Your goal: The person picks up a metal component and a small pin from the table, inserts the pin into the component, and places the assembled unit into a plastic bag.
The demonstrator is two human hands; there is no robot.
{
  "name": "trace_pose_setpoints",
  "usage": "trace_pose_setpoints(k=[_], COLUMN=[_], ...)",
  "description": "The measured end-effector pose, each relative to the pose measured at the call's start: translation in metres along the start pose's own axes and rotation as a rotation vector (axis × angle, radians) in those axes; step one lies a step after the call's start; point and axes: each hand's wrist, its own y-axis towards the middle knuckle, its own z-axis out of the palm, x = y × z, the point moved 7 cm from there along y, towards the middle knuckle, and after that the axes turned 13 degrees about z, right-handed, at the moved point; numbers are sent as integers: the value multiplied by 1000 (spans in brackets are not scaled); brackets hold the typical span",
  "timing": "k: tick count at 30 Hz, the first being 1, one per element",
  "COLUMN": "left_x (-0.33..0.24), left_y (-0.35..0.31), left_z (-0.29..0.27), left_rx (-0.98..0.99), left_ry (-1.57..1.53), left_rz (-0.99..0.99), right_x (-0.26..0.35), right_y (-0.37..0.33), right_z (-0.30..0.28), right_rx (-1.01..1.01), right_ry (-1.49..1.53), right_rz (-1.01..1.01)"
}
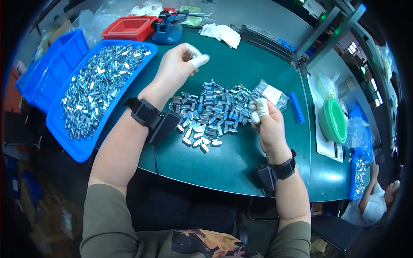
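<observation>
A loose heap of small shiny metal pieces [211, 109], short and block-like, lies on the green table between my hands. Beyond the heap's left side, my left hand [176, 64] is raised, with white covers on its thumb and fingers. Its fingers are curled together, and whatever they pinch is too small to name. My right hand [270, 124] is at the heap's right edge, its covered thumb and fingers pressed together. What it grips blends into the metal behind it. Both wrists wear black straps with a box attached.
A blue tray [146, 48] full of similar pieces stands left, beside blue bins [56, 69]. Behind are a red basket [129, 28] and a blue tape dispenser [168, 34]. A clear bag [275, 95], blue bar [297, 107] and green bowls [333, 120] lie right; another person sits far right.
</observation>
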Motion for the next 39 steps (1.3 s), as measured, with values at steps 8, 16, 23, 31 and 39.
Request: trace_pose_setpoints(k=[8,16,23,31,39], left_x=[22,23,-7,-10,-8], left_y=[-3,-9,-26,-46,-47], left_z=[44,43,65,89,84], left_rx=[486,440,249,347,370], left_ry=[489,320,-256,-441,-364], left_rz=[72,-34,-247,-289,-202], right_x=[1,2,0,9,13], right_y=[8,7,8,4,2], right_z=[2,1,6,7,6], right_rx=[-12,-9,18,-47,-178], right_ry=[-176,-201,-227,-290,-363], right_rz=[-110,-107,-174,-275,-406])
